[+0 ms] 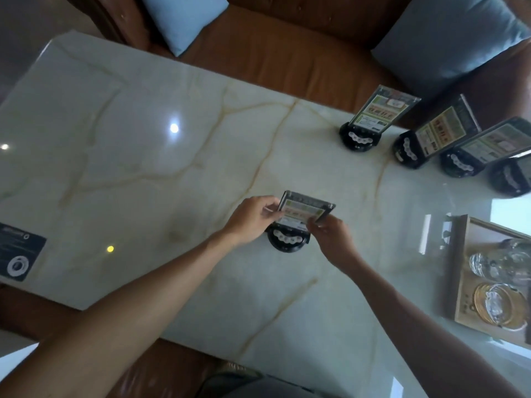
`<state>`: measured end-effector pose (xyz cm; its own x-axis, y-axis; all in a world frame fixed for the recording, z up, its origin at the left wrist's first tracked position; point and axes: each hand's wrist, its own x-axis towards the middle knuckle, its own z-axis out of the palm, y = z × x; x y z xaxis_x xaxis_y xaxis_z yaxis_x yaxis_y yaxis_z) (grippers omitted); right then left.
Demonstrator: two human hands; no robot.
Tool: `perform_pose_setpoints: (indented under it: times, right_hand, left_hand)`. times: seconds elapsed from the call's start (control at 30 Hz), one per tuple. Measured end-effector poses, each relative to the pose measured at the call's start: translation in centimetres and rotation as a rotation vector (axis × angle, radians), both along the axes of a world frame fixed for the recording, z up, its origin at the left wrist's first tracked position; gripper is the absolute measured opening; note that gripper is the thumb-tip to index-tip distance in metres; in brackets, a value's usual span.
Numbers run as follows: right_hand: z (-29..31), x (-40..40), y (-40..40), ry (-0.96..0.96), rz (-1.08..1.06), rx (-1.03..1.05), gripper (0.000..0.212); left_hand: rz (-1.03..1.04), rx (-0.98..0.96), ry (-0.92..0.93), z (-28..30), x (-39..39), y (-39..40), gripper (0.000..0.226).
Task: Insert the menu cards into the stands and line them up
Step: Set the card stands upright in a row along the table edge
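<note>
A black round-based stand (288, 240) sits mid-table with a clear holder rising from it. A green and white menu card (301, 211) is in that holder. My left hand (253, 219) pinches the card's left edge, and my right hand (330, 237) grips its right lower corner. Along the far right edge stands a row of several more stands with cards in them: one (359, 136), another (408, 152), a third (459, 165), and a partly cropped one (510, 179).
The marble table (143, 168) stretches left, with a black printed card (18, 251) at its left edge. A wooden tray (459, 282) with glasses sits at the right. A brown sofa with blue cushions (184, 18) lies beyond the far edge.
</note>
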<state>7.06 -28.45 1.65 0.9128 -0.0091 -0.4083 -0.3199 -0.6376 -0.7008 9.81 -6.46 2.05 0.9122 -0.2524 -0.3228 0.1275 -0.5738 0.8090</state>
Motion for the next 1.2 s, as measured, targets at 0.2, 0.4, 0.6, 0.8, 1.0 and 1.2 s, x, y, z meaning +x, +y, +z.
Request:
perform_pose_setpoints:
  times: [0.2, 0.4, 0.6, 0.8, 1.0, 1.2]
  right_hand:
    - [1.4, 11.0, -0.6, -0.09, 0.03, -0.063, 0.024]
    - [2.1, 20.1, -1.1, -0.184, 0.028, -0.152, 0.029]
    - [0.9, 24.7, -1.2, -0.173, -0.051, -0.114, 0.028]
    - [0.0, 26.2, -1.2, -0.185, -0.118, -0.059, 0.019]
    - [-0.5, 26.7, -1.3, -0.11, -0.138, 0.032, 0.029]
    - [0.2, 25.3, -1.6, -0.005, -0.126, 0.083, 0.047]
  left_hand:
    - [0.04, 0.068, -0.161, 1.5, 10.0, -1.3, 0.011]
    - [0.136, 0.078, -0.251, 1.8, 18.4, -2.9, 0.014]
    - [0.192, 0.07, -0.285, 0.0, 23.5, -3.9, 0.009]
    - [0.215, 0.048, -0.268, -1.1, 25.1, -4.7, 0.005]
    - [0.196, -0.087, -0.141, -1.6, 25.5, -5.2, 0.022]
    - [0.15, -0.124, -0.036, 0.5, 24.2, -5.6, 0.039]
